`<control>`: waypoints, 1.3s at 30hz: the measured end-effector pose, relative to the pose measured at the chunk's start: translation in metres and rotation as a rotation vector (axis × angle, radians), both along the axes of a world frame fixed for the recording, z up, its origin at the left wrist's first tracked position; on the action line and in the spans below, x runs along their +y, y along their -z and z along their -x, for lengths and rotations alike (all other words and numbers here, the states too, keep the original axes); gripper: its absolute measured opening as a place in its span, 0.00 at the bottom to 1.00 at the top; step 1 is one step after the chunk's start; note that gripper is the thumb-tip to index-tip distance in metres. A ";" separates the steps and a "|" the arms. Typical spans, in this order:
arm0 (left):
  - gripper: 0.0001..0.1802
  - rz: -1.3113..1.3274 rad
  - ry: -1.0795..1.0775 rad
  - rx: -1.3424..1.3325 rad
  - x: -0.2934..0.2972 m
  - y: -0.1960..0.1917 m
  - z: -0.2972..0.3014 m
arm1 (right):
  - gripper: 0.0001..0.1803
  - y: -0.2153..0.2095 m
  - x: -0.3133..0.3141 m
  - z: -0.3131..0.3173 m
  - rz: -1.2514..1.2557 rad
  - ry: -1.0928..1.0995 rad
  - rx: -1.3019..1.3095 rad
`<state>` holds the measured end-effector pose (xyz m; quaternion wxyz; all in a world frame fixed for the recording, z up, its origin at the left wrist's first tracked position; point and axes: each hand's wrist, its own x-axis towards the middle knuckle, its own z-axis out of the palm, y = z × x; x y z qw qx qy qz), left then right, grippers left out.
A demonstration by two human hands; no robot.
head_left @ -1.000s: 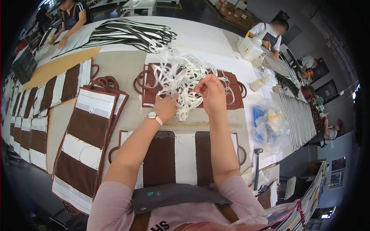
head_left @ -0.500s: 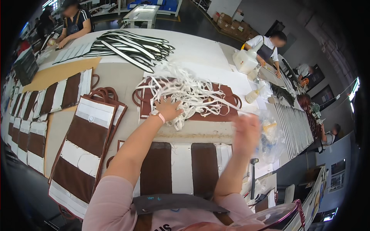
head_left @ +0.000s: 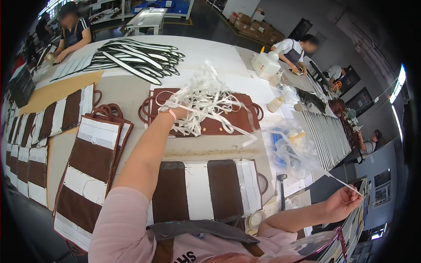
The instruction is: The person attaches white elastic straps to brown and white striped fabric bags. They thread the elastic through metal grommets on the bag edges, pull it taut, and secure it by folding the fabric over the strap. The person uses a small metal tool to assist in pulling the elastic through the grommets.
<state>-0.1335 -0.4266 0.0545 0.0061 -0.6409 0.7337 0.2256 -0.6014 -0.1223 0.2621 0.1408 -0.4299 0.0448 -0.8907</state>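
A tangled heap of narrow white fabric strips lies on a flat reddish-brown bag piece with handles. My left hand is in the heap's near left side, its fingers hidden among the strips. Far out to the right, my right hand pinches the end of one white strip, which runs taut back toward the table. Nearer me lies a brown-and-white striped bag panel. Small yellowish pieces show on the brown bag piece.
Stacked striped bag panels stand at left. Dark-edged white strips lie at the back. Right of the heap are a small bottle, a white jug, plastic bags, metal rods and a hammer. Co-workers sit across the table.
My right hand has swung outward to the right and nearer me, drawing a white strip along. The left hand has sunk into the heap, which is bunched higher and farther back.
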 end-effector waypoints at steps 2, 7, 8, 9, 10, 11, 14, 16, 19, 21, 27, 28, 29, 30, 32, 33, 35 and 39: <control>0.34 0.010 0.065 -0.051 -0.024 0.026 -0.031 | 0.07 -0.006 0.009 0.033 0.158 0.090 -0.142; 0.30 0.199 0.120 -0.065 -0.010 0.015 -0.030 | 0.08 -0.012 0.050 0.040 -0.052 0.163 0.181; 0.28 0.215 0.154 -0.076 0.003 -0.007 -0.011 | 0.08 -0.012 0.045 0.017 -0.181 0.207 0.240; 0.28 0.307 0.144 -0.117 0.012 -0.019 0.001 | 0.08 -0.005 0.032 -0.007 -0.303 0.121 0.354; 0.29 0.394 0.145 -0.149 0.017 -0.024 0.009 | 0.09 -0.002 0.017 -0.033 -0.433 0.035 0.469; 0.28 0.444 0.194 -0.136 0.018 -0.026 0.015 | 0.10 -0.002 0.002 -0.054 -0.498 -0.135 0.596; 0.26 0.556 0.290 -0.145 0.022 -0.035 0.024 | 0.10 -0.007 -0.032 -0.102 -0.552 -0.502 0.714; 0.24 0.596 0.280 -0.212 0.020 -0.046 0.018 | 0.11 -0.015 -0.041 -0.119 -0.395 -0.522 0.682; 0.12 0.659 0.398 -0.249 0.027 -0.026 0.009 | 0.12 -0.029 -0.043 -0.133 -0.178 -0.591 0.618; 0.09 0.637 0.451 -0.369 0.043 -0.030 0.011 | 0.14 -0.031 -0.045 -0.134 -0.099 -0.646 0.588; 0.21 0.680 0.403 0.062 0.057 -0.027 0.033 | 0.15 -0.043 -0.046 -0.149 -0.108 -0.708 0.656; 0.23 0.640 0.373 0.313 0.061 -0.038 0.049 | 0.15 -0.042 -0.047 -0.151 -0.131 -0.694 0.649; 0.26 0.237 0.305 0.859 0.082 -0.061 0.062 | 0.14 -0.032 -0.052 -0.151 -0.154 -0.695 0.621; 0.30 -0.211 0.220 1.388 0.111 -0.088 0.080 | 0.14 -0.030 -0.053 -0.150 -0.186 -0.674 0.614; 0.35 -0.615 0.434 1.666 0.153 -0.116 0.092 | 0.14 -0.022 -0.055 -0.151 -0.241 -0.643 0.503; 0.34 -0.578 0.477 1.607 0.170 -0.125 0.087 | 0.14 -0.020 -0.056 -0.151 -0.260 -0.638 0.457; 0.31 -0.510 0.569 1.500 0.198 -0.134 0.080 | 0.14 -0.015 -0.056 -0.146 -0.292 -0.677 0.379; 0.21 -0.357 0.242 1.496 0.222 -0.114 0.063 | 0.12 0.015 -0.063 -0.107 -0.321 -0.851 0.107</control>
